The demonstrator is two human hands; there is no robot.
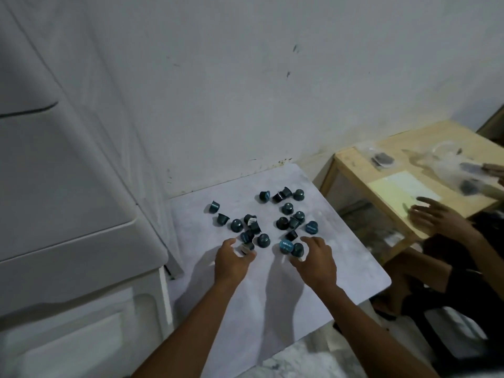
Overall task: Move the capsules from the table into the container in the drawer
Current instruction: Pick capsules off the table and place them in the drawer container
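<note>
While both hands are held low over the near edge of the scatter, the capsules (287,208) are seen lying loose on the white table (341,268). Some are upright and some are tipped over, in two rough clusters with a few strays toward the wall (245,91). The left hand (231,261) is curled, with thumb and fingers closed round a foil-faced capsule (246,248) at the near end of the left cluster. The right hand (313,261) is likewise curled, its thumb and fingers closed on a dark capsule (297,249) just beside a bright blue capsule (285,246). A white cabinet (68,241) stands just left of the table. To the right, a wooden table (354,165) bears a sheet of paper (403,189) and a clear plastic bag (447,165), and another person's hand (436,218) is held over its edge.
</note>
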